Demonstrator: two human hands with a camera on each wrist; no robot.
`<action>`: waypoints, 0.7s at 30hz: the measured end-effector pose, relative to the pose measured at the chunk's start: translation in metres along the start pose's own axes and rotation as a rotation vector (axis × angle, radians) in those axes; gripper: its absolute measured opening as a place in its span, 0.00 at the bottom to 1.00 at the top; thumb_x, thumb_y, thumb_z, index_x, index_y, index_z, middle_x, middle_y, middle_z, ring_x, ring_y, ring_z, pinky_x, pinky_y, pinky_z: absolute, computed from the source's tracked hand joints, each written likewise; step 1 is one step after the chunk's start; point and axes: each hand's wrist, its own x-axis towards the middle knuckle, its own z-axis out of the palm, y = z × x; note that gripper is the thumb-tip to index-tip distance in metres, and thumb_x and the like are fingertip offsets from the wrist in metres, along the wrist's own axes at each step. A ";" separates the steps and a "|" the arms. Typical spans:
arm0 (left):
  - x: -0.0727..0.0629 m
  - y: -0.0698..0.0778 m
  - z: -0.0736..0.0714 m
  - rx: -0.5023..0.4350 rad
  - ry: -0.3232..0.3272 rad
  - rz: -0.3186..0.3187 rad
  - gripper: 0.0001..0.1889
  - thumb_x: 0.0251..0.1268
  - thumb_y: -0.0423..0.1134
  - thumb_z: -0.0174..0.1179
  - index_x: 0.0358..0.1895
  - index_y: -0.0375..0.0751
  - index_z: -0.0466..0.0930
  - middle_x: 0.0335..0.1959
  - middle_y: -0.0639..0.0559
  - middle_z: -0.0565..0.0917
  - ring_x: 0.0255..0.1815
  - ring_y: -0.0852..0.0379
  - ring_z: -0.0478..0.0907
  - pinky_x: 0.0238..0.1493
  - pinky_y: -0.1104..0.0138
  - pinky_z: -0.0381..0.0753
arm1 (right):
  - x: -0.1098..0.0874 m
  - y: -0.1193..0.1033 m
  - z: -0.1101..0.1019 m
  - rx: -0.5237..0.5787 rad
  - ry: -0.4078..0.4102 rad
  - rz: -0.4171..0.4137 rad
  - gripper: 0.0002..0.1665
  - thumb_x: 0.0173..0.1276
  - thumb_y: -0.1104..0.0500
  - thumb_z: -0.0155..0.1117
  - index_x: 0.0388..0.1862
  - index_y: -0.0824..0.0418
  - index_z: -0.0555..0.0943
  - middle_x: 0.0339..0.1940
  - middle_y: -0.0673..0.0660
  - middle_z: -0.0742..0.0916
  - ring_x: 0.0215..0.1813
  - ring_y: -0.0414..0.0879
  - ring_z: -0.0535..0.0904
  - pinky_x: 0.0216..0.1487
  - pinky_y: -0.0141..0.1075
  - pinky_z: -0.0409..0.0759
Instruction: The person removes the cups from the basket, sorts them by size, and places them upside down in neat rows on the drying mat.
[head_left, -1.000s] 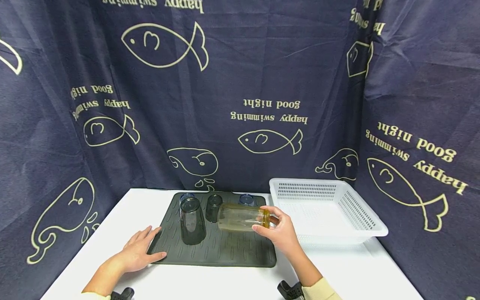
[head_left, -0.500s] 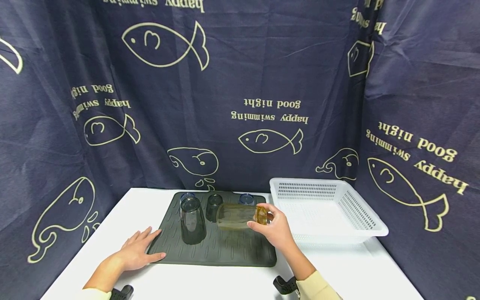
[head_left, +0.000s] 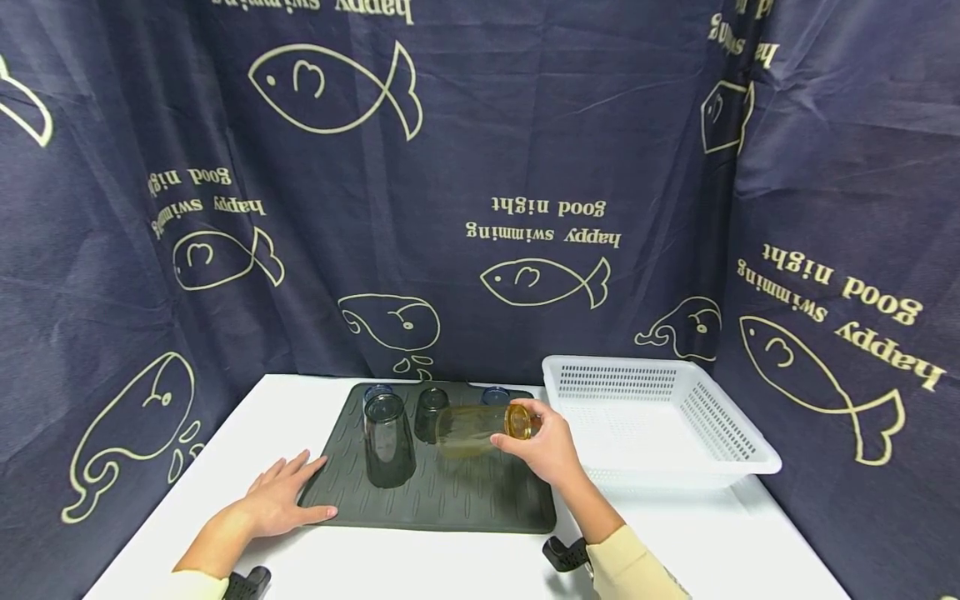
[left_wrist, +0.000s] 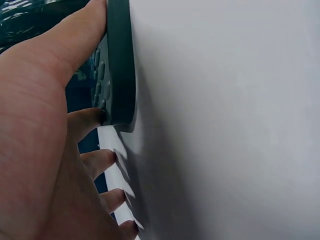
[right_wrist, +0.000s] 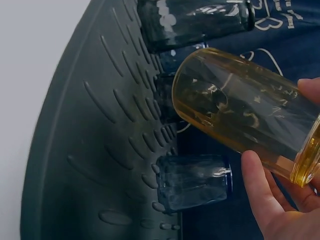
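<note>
My right hand [head_left: 546, 446] grips a tall amber drinking glass [head_left: 471, 431] by its thick base, thumb on the near side. The glass lies nearly sideways in the air over the grey ridged mat [head_left: 450, 507], mouth to the left and base slightly higher. In the right wrist view the inside of this amber tumbler [right_wrist: 240, 107] looks empty. My left hand [head_left: 276, 502] rests with spread fingers at the mat's front left corner. The left wrist view shows its thumb along the mat edge [left_wrist: 121, 70] and the other fingertips at the white table.
Upside down on the mat stand a tall dark glass [head_left: 390, 454], a shorter dark glass [head_left: 426, 421] and two blue glasses, one back right [head_left: 495, 397], one back left [head_left: 377, 390]. A white perforated basket [head_left: 660, 475] sits to the right. A navy curtain [head_left: 450, 167] hangs behind.
My right hand has moved slightly left and turned the amber glass, so its base now faces the head camera more and sits higher. The left hand has stayed in place.
</note>
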 end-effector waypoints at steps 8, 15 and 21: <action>0.001 -0.002 0.002 0.006 0.006 0.016 0.50 0.57 0.67 0.69 0.75 0.36 0.66 0.76 0.24 0.61 0.74 0.11 0.52 0.67 0.21 0.50 | 0.008 -0.002 0.000 -0.042 0.021 -0.032 0.41 0.50 0.49 0.86 0.62 0.57 0.82 0.49 0.55 0.88 0.43 0.46 0.83 0.39 0.37 0.83; 0.001 -0.002 0.001 0.023 -0.009 0.010 0.50 0.58 0.67 0.68 0.75 0.36 0.66 0.77 0.24 0.61 0.74 0.12 0.52 0.68 0.21 0.50 | 0.014 -0.005 0.004 -0.067 0.027 -0.072 0.39 0.49 0.47 0.86 0.61 0.54 0.82 0.48 0.52 0.89 0.42 0.43 0.83 0.39 0.36 0.83; 0.001 0.000 0.001 0.029 -0.017 0.002 0.51 0.57 0.68 0.68 0.76 0.36 0.65 0.77 0.25 0.61 0.74 0.13 0.52 0.67 0.21 0.50 | 0.017 -0.008 0.008 -0.049 0.025 -0.086 0.37 0.49 0.50 0.86 0.59 0.53 0.83 0.45 0.52 0.88 0.42 0.43 0.84 0.40 0.35 0.83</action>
